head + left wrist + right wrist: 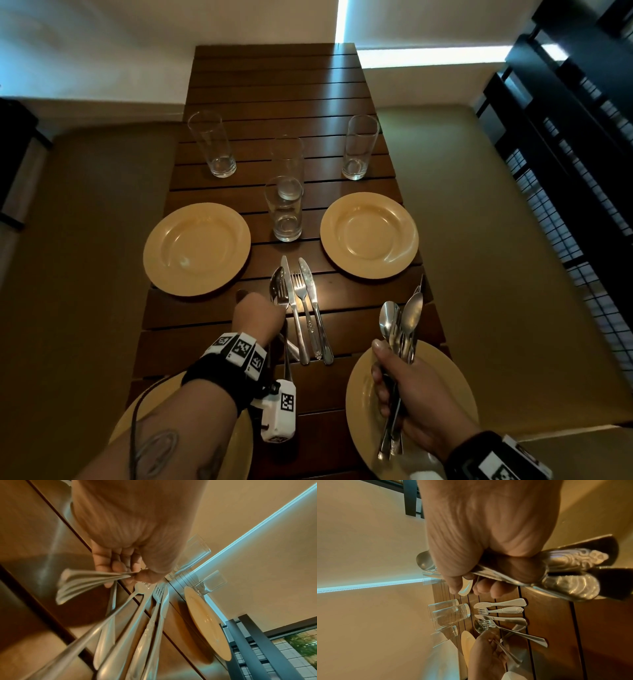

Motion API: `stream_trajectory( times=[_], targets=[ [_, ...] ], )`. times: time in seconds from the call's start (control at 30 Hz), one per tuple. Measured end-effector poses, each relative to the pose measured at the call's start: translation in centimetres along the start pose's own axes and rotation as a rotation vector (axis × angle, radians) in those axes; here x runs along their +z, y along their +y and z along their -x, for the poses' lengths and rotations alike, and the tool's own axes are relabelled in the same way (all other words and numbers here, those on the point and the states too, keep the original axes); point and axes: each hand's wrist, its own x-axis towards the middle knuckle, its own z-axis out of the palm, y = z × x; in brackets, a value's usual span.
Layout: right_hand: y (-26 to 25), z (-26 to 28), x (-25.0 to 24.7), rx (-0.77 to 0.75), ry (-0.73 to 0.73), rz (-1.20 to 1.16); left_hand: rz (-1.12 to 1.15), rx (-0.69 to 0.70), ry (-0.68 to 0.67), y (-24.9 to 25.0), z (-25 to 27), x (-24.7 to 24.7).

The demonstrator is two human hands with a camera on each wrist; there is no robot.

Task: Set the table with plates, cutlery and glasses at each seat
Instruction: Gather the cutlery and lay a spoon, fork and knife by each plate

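On the slatted wooden table (274, 85) lie loose knives, forks and a spoon (303, 308) in the middle. My left hand (258, 313) reaches into that pile and pinches the handle of a cutlery piece (96, 580), blurred in the left wrist view. My right hand (394, 377) grips an upright bundle of spoons and other cutlery (402, 325) above the near right yellow plate (442, 383). Yellow plates sit at far left (197, 248) and far right (369, 234). The near left plate (239, 442) is mostly hidden under my left arm.
Several clear glasses stand on the table: one at the back left (212, 144), one at the back right (361, 147) and two in the middle (286, 205). Padded benches flank the table on both sides. A dark slatted railing (565, 154) runs along the right.
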Motion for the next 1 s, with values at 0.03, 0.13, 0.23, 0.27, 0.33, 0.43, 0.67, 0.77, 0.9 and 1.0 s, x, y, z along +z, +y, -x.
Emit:
stream_trajectory(
  times=[0.03,0.13,0.23,0.27,0.33,0.43,0.67,0.77,0.9,1.0],
  targets=[
    [0.0,-0.1,0.0,0.005,-0.001,-0.009,-0.003,0.012,-0.013,-0.2,0.0,0.3],
    [0.0,-0.3,0.1,0.013,-0.01,-0.013,-0.01,0.043,-0.025,-0.4,0.5,0.9],
    [0.0,-0.5,0.3,0.01,-0.003,-0.029,-0.024,0.073,-0.042,-0.5,1.2,1.6],
    [-0.1,-0.5,0.4,0.005,-0.002,-0.032,-0.033,0.083,-0.048,-0.6,1.3,1.8],
    [-0.2,-0.6,0.5,-0.011,-0.011,-0.037,-0.03,0.087,-0.041,-1.0,1.1,2.2],
    [-0.4,-0.7,0.7,-0.036,-0.018,-0.064,-0.028,0.082,-0.023,-1.0,1.1,2.4],
    [-0.9,-0.7,1.3,0.019,-0.057,-0.18,-0.032,0.048,-0.004,-0.5,1.6,1.7],
    [-1.0,-1.0,1.5,0.035,-0.055,-0.192,-0.055,0.038,0.004,-0.4,1.6,1.1],
    [-0.9,-1.2,1.8,0.04,-0.049,-0.182,-0.089,0.034,-0.012,-0.3,1.7,0.6],
    [-0.7,-1.2,2.0,0.036,-0.039,-0.167,-0.125,0.054,-0.021,0.0,1.9,0.3]
  ],
)
